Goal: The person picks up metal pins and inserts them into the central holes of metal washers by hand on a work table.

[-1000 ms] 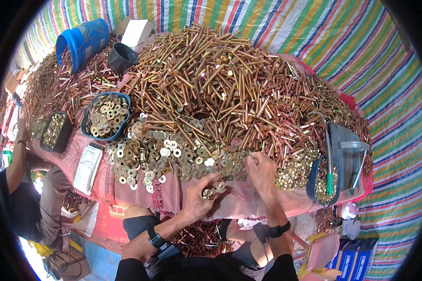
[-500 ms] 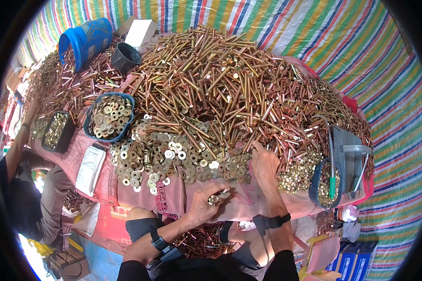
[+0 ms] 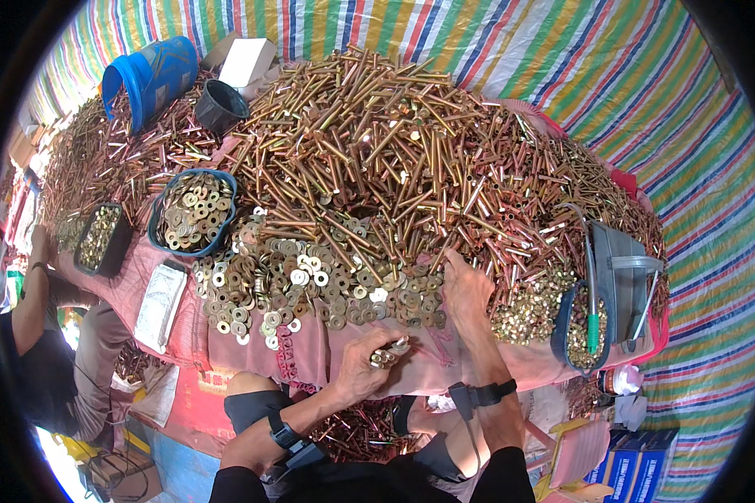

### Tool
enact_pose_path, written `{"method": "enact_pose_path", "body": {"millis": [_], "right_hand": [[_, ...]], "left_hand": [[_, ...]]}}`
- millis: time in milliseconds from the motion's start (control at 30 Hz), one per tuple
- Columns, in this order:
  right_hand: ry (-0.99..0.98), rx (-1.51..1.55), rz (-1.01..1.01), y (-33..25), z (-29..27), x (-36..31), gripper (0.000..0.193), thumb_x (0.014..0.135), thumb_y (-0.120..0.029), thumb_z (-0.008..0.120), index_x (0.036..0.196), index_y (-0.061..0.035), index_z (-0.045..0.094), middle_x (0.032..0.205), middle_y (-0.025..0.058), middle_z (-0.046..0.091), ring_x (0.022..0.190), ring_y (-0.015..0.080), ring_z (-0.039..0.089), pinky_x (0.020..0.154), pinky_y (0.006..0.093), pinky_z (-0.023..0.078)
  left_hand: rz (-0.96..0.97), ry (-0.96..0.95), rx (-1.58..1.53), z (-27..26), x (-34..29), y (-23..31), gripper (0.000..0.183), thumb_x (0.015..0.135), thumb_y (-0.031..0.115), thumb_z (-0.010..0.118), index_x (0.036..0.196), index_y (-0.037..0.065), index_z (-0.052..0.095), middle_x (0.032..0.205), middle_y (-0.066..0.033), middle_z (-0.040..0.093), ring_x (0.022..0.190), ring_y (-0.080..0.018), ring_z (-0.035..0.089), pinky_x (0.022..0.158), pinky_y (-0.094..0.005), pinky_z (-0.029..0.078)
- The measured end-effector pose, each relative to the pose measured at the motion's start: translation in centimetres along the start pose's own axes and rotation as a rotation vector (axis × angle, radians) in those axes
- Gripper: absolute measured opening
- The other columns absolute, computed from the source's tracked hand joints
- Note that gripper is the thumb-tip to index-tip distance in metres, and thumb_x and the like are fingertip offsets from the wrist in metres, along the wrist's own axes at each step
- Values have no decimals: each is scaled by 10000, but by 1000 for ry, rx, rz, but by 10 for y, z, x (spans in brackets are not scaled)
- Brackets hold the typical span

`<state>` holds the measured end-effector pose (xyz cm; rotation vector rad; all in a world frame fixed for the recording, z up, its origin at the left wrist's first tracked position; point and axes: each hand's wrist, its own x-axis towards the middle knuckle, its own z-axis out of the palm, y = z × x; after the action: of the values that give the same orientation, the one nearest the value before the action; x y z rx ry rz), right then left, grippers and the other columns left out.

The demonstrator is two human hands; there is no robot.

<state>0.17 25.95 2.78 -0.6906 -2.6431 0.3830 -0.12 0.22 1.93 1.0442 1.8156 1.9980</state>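
Note:
My left hand [image 3: 362,365] is closed around a small bundle of metal bolts [image 3: 387,355], their ends showing beside the thumb and fingers above the cloth's near edge. Farther right, my right hand [image 3: 468,289] reaches to the lower edge of a big heap of brassy and pinkish bolts [image 3: 377,159]. Its fingers are drawn together at the heap, and what they grip is hidden. Left of that hand, flat washers [image 3: 310,285] lie spread in a loose layer. A mound of small nuts [image 3: 524,314] is just to its right.
A blue-rimmed basin of washers [image 3: 195,248] and a dark tub of nuts [image 3: 119,260] stand left. Behind are a blue bucket [image 3: 172,80] on its side and a black pot [image 3: 218,105]. A grey container [image 3: 621,285] stands right. Another person's arm [image 3: 32,306] is at far left.
My right hand has shifted slightly left and up along the heap's edge. My left hand keeps its bundle almost in place. The other person's arm at far left has drawn back.

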Motion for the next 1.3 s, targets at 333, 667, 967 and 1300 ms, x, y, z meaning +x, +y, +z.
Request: {"method": "enact_pose_path", "body": {"millis": [333,667,967,1300], "right_hand": [[-68,1104,226,-20,-53,-19,90,1001,-111,709,987,-36,662,798,65,718,665,87,638,608,235,504],[-230,1132,19,-58,-67,-68,192,996,-139,729,1007,13,612,812,69,713,732,83,695,597,239,544],[-111,1016,-19,-63,-65,-77,263,959,-73,749,1153,46,616,895,99,730,738,96,687,634,261,561],[107,520,-565,-72,-78,-74,402,872,-48,804,1240,29,663,955,149,716,748,225,710,650,339,573]], "left_hand": [[-22,-13,-5,0,-2,-5,516,769,-81,629,1268,28,702,1061,-146,751,953,-276,734,861,-360,571],[-6,17,38,3,-4,-11,479,783,-78,669,1251,16,711,1032,-146,748,912,-253,735,827,-335,567],[34,40,87,6,-2,-13,407,833,-55,740,1228,41,730,918,-133,722,827,-245,732,743,-336,561],[97,83,151,4,-2,-12,420,836,-24,772,1249,37,726,1110,-170,721,978,-277,719,831,-368,573]]}}
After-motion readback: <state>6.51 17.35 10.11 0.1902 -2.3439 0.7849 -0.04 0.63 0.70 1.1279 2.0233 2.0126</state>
